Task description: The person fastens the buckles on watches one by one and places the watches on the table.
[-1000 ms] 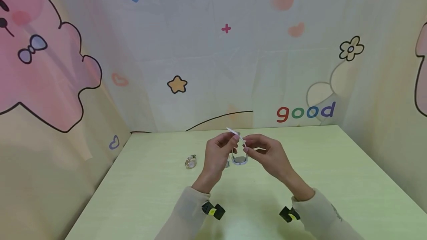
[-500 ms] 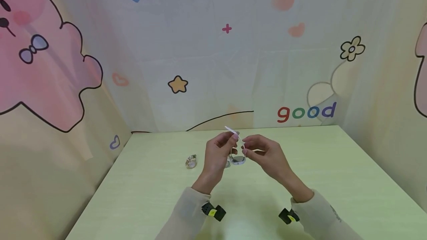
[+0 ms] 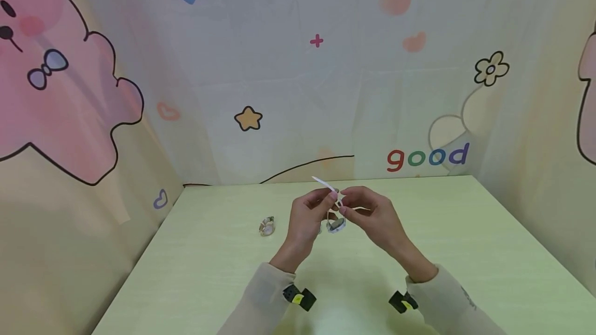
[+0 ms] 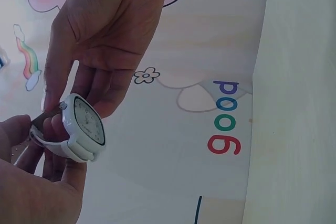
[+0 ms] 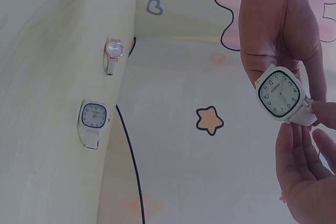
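Observation:
Both hands hold a white wristwatch [image 3: 336,225] above the table, its rounded-square case hanging below the fingers. My left hand [image 3: 304,221] pinches the strap between thumb and fingers, and the free strap end [image 3: 322,184] sticks out up and to the left. Thumb and fingertips of my right hand [image 3: 372,216] pinch the other strap part close beside it. In the left wrist view the watch dial [image 4: 88,120] faces outward, with the strap bent into a loop behind. The right wrist view shows the white dial [image 5: 280,94] with black numerals; fingers partly hide the strap.
A rose-gold watch with a light strap [image 5: 114,51] stands on the pale table [image 3: 209,273]. Another white square watch [image 5: 94,116] stands near it, mostly hidden behind my left hand in the head view. A printed curtain [image 3: 279,66] hangs behind the table.
My left hand has moved slightly right, toward the right hand. The two strap parts are closer together, the strap end sticks out further left, and the watch case has tilted.

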A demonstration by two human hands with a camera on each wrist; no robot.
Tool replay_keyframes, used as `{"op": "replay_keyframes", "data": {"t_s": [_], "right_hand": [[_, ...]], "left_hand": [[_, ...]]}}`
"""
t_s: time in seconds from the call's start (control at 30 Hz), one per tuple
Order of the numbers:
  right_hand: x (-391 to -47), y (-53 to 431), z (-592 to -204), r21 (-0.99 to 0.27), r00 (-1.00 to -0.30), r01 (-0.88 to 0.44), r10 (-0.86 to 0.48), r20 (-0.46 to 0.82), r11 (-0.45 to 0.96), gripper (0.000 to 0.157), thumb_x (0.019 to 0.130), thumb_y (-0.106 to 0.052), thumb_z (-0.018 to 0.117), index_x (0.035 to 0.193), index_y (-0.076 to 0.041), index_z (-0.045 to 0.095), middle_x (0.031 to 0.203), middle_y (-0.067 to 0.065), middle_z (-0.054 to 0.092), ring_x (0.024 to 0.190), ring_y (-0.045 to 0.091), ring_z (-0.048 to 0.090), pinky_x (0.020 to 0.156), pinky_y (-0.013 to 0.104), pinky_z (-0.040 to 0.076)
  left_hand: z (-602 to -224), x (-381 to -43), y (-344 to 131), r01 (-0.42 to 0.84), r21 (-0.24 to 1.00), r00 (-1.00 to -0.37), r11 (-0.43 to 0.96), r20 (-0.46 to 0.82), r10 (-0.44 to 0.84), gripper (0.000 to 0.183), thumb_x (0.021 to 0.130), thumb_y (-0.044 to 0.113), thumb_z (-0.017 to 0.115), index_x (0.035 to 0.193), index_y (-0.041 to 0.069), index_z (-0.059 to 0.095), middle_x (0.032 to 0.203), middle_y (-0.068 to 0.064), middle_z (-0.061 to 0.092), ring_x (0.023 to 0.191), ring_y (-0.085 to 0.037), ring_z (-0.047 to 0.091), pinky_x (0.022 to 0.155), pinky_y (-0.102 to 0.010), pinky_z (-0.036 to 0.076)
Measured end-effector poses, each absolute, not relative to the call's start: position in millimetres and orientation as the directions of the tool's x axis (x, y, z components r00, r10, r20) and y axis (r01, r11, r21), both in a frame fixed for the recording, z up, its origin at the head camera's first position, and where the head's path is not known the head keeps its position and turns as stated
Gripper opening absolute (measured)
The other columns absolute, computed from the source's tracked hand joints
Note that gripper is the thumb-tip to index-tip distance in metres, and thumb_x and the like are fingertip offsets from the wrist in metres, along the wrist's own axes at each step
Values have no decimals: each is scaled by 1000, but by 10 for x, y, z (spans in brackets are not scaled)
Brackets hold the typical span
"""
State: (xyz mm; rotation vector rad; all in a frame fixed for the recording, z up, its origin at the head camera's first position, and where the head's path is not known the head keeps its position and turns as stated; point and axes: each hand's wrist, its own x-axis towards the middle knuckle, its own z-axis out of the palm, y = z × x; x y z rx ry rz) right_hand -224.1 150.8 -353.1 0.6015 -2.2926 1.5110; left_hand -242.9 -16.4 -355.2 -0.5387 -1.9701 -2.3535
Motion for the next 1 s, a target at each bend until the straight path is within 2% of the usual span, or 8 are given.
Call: {"op": "replay_keyframes", "data": {"t_s": [0.1,0.3,0.43,0.67,0.9,1.0], "right_hand": [[-2243,1505,-3545,-784,-854,-519,-179,488,341,35,84,-25,69,116,-17,58,101,3,67,92,14,66,84,27,55],[-2239,1500,-3548,-775,-845,-532,-164,509,341,24,85,-25,69,107,-18,64,101,1,68,91,12,66,80,20,53],[-2233,1503,-3555,-770,-844,-533,-160,511,351,22,85,-26,68,106,-18,66,101,0,69,91,10,66,81,18,52],[-2208,1508,-3539,-786,-834,-551,-170,524,280,22,85,-20,68,106,-16,68,104,4,70,91,7,66,81,18,53],[-2212,1507,-3537,-755,-820,-572,-185,542,321,19,88,-21,64,106,-17,69,105,-1,66,97,7,62,86,18,51],[-2205,1514,-3527,-769,-832,-554,-193,520,319,19,90,-23,61,107,-16,68,105,1,68,94,7,64,85,19,52]], "left_hand": [[-3543,-2419,-168,250,946,-938,-205,289,192,38,87,34,65,110,5,66,88,-1,64,81,-12,60,70,-26,54],[-3534,-2420,-188,249,948,-935,-196,289,206,34,86,34,65,108,7,66,92,-2,64,80,-11,58,70,-26,54],[-3532,-2419,-197,228,954,-938,-193,268,220,36,85,33,67,109,5,65,91,-2,65,75,-12,60,68,-25,54],[-3563,-2425,-214,226,960,-935,-164,261,240,37,84,37,68,107,9,66,90,-4,66,75,-13,61,69,-26,54],[-3584,-2418,-218,240,947,-926,-214,289,242,31,84,32,69,104,9,65,86,-2,66,72,-12,60,69,-23,52],[-3583,-2425,-222,249,945,-922,-213,299,247,31,83,29,70,104,7,65,86,0,67,72,-10,62,69,-24,53]]}}
